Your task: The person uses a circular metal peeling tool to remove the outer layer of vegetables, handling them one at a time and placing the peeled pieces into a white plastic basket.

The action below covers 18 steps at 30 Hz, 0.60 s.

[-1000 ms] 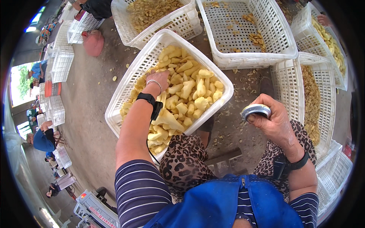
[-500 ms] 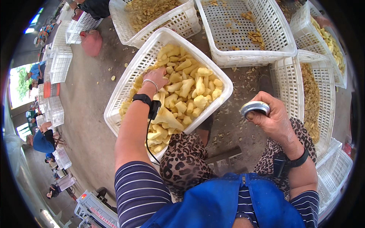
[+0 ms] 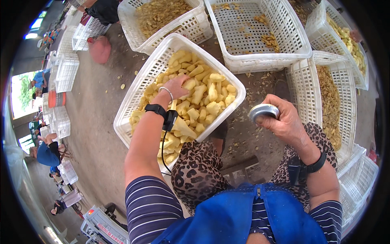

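A white plastic crate [image 3: 239, 87] in front of me is heaped with peeled, pale yellow, root-like pieces [image 3: 199, 92]. Into this heap reaches my left hand [image 3: 174, 87], its fingers and thumb closed around one peeled piece [image 3: 189, 84] near the middle. A wristband and a small black device with a cable sit on that wrist. To the right of the crate, my right hand [image 3: 282, 118] grips a round, shiny metal ring-shaped tool [image 3: 264, 112] above the floor. The inside of the tool is mostly hidden from view.
Behind stand a white crate [image 3: 162, 34] of brownish scraps and a nearly bare perforated crate [image 3: 264, 61]. Right are a scrap-filled crate [image 3: 302, 89] and another with pale pieces [image 3: 345, 38]. Peelings litter the floor. A pink bag [image 3: 99, 49] lies left; people sit farther off.
My left hand has shifted right across the heap and closed around a piece. My right hand has moved slightly left with the metal tool, which is now tilted differently.
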Available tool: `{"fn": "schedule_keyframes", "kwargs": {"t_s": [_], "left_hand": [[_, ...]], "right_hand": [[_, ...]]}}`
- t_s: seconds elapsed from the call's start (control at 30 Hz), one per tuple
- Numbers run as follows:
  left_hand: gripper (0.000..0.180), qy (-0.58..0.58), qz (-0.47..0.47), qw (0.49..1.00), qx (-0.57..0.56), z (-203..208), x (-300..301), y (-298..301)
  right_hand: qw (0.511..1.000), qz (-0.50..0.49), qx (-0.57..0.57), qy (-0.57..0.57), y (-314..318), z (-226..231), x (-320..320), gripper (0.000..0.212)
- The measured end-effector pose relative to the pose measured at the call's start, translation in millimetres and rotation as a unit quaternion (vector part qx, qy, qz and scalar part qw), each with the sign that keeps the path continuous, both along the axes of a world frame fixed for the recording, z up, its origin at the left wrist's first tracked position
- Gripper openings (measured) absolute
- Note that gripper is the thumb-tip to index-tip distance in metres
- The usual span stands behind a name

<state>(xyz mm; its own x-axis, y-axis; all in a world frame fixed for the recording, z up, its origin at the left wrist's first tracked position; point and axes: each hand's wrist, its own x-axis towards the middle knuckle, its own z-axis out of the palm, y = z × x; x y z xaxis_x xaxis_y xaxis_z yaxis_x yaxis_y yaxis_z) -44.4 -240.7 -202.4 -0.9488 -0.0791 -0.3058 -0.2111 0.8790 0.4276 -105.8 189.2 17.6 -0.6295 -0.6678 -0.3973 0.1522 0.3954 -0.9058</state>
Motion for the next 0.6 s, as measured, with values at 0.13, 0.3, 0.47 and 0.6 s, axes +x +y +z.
{"fn": "schedule_keyframes", "kwargs": {"t_s": [0.13, 0.3, 0.47, 0.6], "left_hand": [[0.059, -0.105, 0.058, 0.993, -0.006, 2.0, -1.3, 10.2], [0.06, -0.016, 0.072, 0.992, 0.1, 62.2, 15.4, 13.0], [0.058, -0.084, 0.084, 0.94, 0.321, 191.0, 7.6, 101.1], [0.061, -0.084, 0.061, 0.885, 0.454, 226.9, 7.2, 146.4]], "right_hand": [[1.0, -0.011, -0.007, -0.002, -1.8, 4.6, 4.9, 0.015], [1.0, 0.0, -0.017, 0.026, -7.7, 10.0, -1.3, 0.012], [0.994, -0.032, -0.097, 0.024, -19.3, 0.4, -7.3, 0.013], [0.983, -0.044, -0.178, 0.003, -37.8, -8.9, -10.0, 0.02]]}}
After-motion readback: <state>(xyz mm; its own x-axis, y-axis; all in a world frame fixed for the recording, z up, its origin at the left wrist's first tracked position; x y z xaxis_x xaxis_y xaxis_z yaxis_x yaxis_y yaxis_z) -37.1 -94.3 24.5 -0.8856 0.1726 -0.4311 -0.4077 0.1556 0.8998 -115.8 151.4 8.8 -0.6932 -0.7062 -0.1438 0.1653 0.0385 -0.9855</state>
